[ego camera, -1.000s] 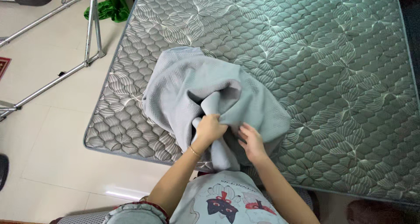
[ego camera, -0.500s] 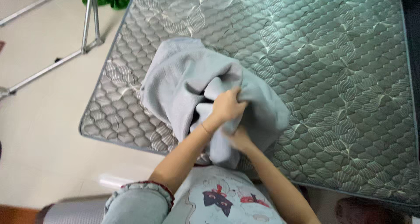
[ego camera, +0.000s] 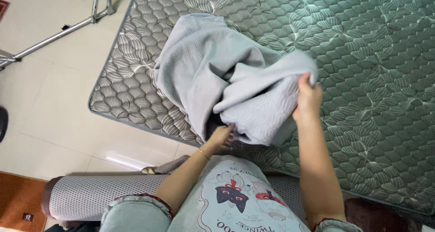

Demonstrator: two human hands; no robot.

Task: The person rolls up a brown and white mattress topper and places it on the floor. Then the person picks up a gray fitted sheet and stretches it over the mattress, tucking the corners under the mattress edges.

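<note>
A grey quilted cloth point(ego camera: 199, 64) lies bunched on the near left corner of a patterned mattress point(ego camera: 362, 55). My right hand point(ego camera: 309, 96) grips a fold of the cloth and holds it up to the right. My left hand point(ego camera: 221, 136), with a thin bracelet on the wrist, is tucked at the cloth's lower edge near the mattress edge, fingers closed on the fabric. A dark gap shows inside the cloth between the two hands.
Pale tiled floor point(ego camera: 54, 100) lies left of the mattress. Metal stand legs point(ego camera: 59, 30) cross the floor at top left. A rolled grey mesh mat point(ego camera: 90, 195) lies below the mattress edge by my knees.
My right hand has gone from under the bundle to the right, lifting a fold of cloth. My left hand dropped from the top of the bundle to its lower edge.
</note>
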